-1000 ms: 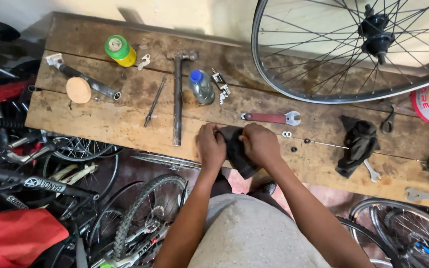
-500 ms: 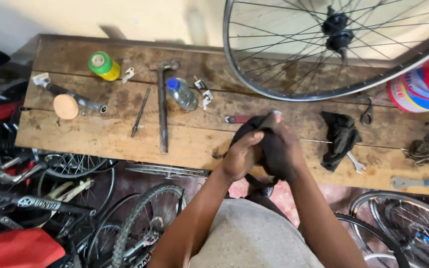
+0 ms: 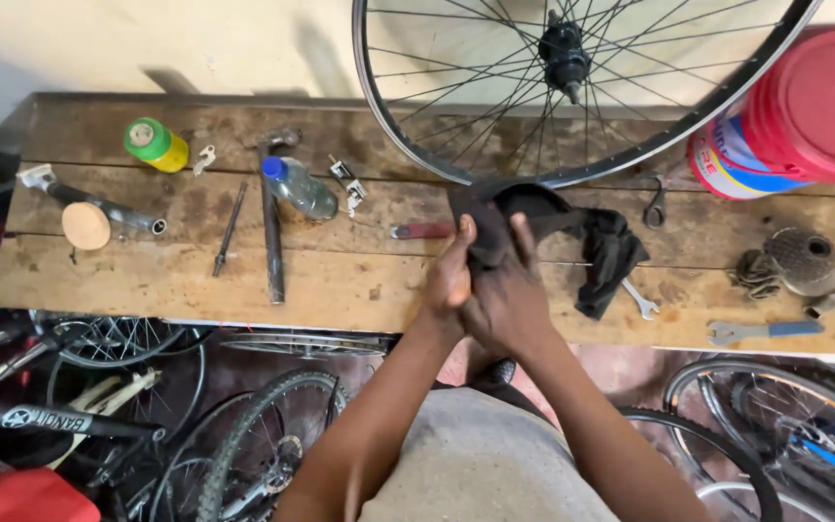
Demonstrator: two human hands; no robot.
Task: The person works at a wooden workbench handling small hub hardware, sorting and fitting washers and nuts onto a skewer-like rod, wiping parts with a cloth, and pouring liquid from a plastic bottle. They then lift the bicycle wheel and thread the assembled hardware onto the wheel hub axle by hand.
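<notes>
Both hands are raised over the wooden bench [image 3: 359,280] and clasp a black rubbery strip [image 3: 519,208], like a piece of inner tube. My left hand [image 3: 448,275] grips its lower left part with the thumb up. My right hand [image 3: 509,300] wraps it from the right, fingers over the fold. The strip arches up toward the rim of a spoked bicycle wheel [image 3: 572,92] standing on the bench. A red-handled tool [image 3: 422,230] lies just left of the hands. A black rag [image 3: 611,256] lies to their right.
On the bench lie a green-capped can [image 3: 157,143], a small bottle [image 3: 300,186], a long metal bar [image 3: 271,232], a round wooden-ended tool [image 3: 86,224], wrenches [image 3: 765,331], a gear cluster [image 3: 792,259] and a red bucket [image 3: 794,111]. Bicycles and wheels [image 3: 244,454] crowd the floor below.
My hands have lifted the black strip off the bench's front edge and brought it up and back toward the wheel. The view has shifted right.
</notes>
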